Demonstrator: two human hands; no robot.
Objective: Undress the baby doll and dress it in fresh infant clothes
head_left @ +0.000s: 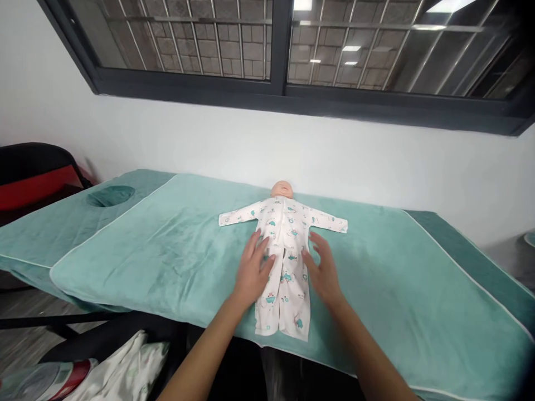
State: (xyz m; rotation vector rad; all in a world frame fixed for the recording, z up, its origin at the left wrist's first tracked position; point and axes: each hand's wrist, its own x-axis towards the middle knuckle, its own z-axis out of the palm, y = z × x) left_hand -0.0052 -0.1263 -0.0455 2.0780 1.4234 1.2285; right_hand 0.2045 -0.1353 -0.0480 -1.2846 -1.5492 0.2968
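Observation:
A baby doll lies on its back on the green bed cover, its head (282, 189) toward the wall. White baby clothes with a teal print cover its body: a long-sleeved top (278, 220) with both sleeves stretched out sideways, and trousers (288, 295) laid straight below. My left hand (253, 267) is at the left side of the clothes around the waist, fingers apart. On the other side, my right hand (324, 267) is beside the right edge at the same height, its fingers spread. Neither holds anything; whether the fingertips touch the cloth I cannot tell.
The green cover (167, 239) spreads over a massage bed with a face hole (111, 196) at the left. Behind it are a white wall and a barred window (280, 50). At the lower left lie folded cloth (125, 367) and a clear container (45, 381); a red-and-black chair (37, 178) stands at the left.

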